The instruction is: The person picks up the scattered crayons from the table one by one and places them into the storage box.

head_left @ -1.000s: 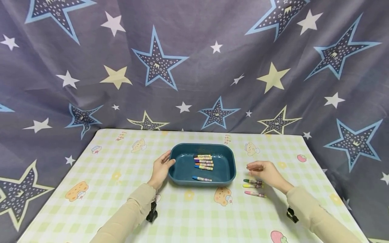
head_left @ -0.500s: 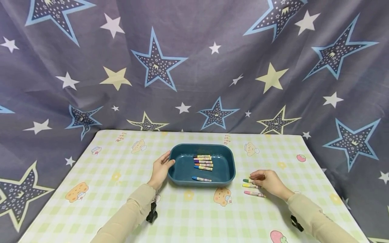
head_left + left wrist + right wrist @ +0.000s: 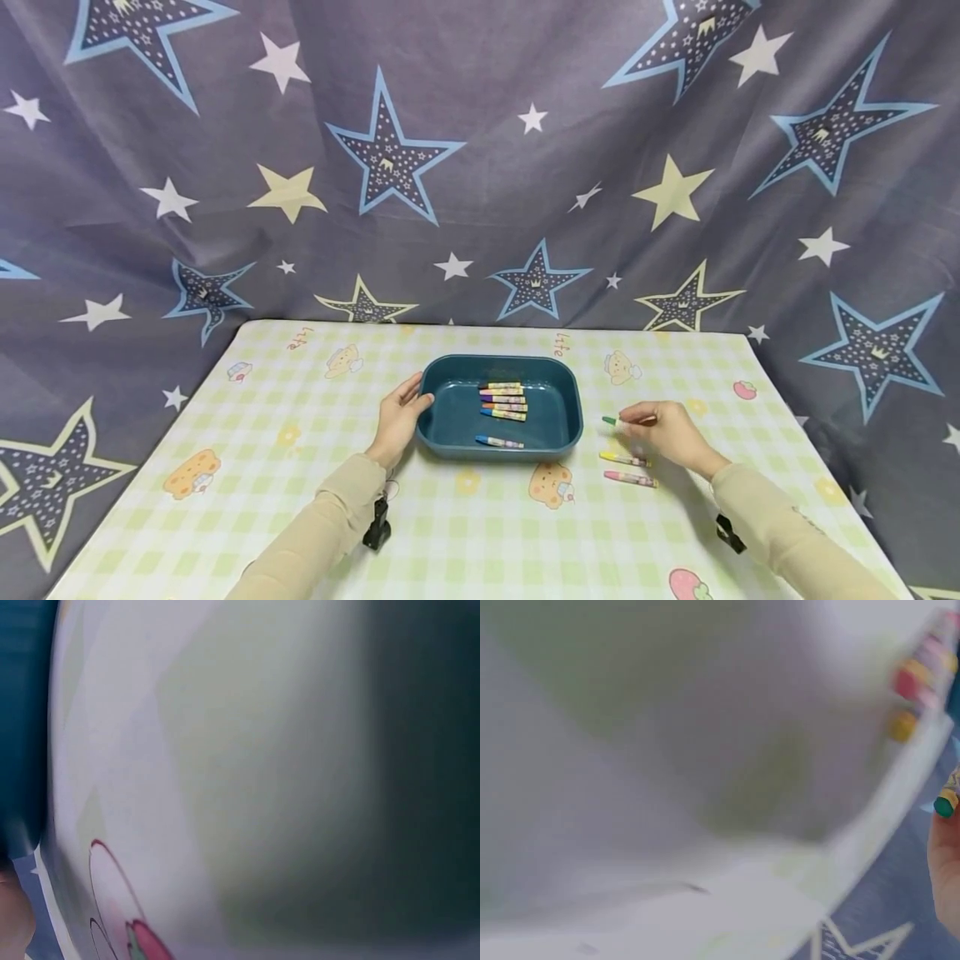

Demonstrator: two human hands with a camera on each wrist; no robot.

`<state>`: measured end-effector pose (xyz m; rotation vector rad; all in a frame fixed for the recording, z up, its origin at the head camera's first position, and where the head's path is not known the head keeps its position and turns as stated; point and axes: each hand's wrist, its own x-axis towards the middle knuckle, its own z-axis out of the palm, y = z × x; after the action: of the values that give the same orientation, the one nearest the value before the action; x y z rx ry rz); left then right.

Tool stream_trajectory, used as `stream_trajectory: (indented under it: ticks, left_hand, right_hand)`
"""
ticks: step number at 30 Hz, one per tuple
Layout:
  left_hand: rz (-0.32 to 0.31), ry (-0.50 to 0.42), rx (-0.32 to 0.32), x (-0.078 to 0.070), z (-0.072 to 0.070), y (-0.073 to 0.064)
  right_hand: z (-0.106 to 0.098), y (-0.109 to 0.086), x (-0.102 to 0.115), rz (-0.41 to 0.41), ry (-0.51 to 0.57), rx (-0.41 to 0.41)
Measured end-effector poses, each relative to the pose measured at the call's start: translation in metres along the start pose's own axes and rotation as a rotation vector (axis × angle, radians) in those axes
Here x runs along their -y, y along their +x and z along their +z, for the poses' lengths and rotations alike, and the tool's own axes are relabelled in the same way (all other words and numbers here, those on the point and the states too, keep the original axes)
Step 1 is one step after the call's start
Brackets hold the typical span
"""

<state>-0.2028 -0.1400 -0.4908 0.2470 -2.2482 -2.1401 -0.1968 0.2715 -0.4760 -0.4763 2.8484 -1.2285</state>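
Note:
My left hand (image 3: pixel 397 421) holds the left end of a dark teal rectangular tub (image 3: pixel 450 421), thumb over its rim. In the tub lie several paper-wrapped crayons in a stack, with a blue crayon (image 3: pixel 500 442) apart from them nearer the front wall. To the right of the tub, my right hand (image 3: pixel 670 433) pinches a green crayon (image 3: pixel 610 421), its tip pointing left toward the tub. The right wrist view shows the green crayon's end (image 3: pixel 944 805) above the fingers. Below that hand, a yellow crayon (image 3: pixel 624 459) and a pink crayon (image 3: pixel 630 478) lie side by side on the table.
The table (image 3: pixel 300 533) wears a green-and-white checked cloth printed with bears and strawberries. Behind it hangs a grey curtain (image 3: pixel 480 200) with stars. A black strap device (image 3: pixel 377 525) sits under the left wrist, another (image 3: pixel 729 533) under the right.
My right hand first came down onto the green crayon beside the yellow one, then lifted it up and away from the others. The left hand and tub have stayed put.

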Motion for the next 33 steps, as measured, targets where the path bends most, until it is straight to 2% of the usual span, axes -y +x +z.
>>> stream_trajectory:
  ticks: [2,5,9,12,17,21,25,28,33]
  left_hand:
    - [-0.006,-0.003,0.008,-0.007,0.001,-0.005]
    - [-0.015,-0.007,0.016,-0.017,0.001,-0.011]
    - [-0.017,-0.02,0.012,-0.007,-0.001,-0.004]
    - [-0.016,-0.017,0.005,0.001,-0.001,0.001]
    - [0.008,-0.001,-0.011,0.009,0.0,0.005]
    - [0.009,-0.005,-0.01,0.011,0.001,0.006]
    - [0.0,-0.009,-0.023,0.012,-0.001,0.005]
    - [0.006,-0.012,-0.023,0.011,-0.001,0.005]
    - [0.009,-0.016,-0.021,0.009,0.0,0.005]
  right_hand:
    - [-0.008,0.004,0.011,-0.016,0.0,-0.045]
    - [-0.018,0.013,0.028,-0.021,0.048,-0.059]
    - [-0.023,0.025,0.05,-0.045,0.109,-0.053]
    - [-0.017,0.035,0.065,-0.074,0.16,-0.053]
    - [0.01,0.05,0.085,-0.124,0.224,-0.01]
    - [0.039,0.06,0.093,-0.124,0.238,0.038]
    - [0.07,0.073,0.094,-0.102,0.242,0.083]
    - [0.091,0.082,0.094,-0.051,0.233,0.091]
    - [0.115,0.09,0.095,-0.008,0.203,0.11]
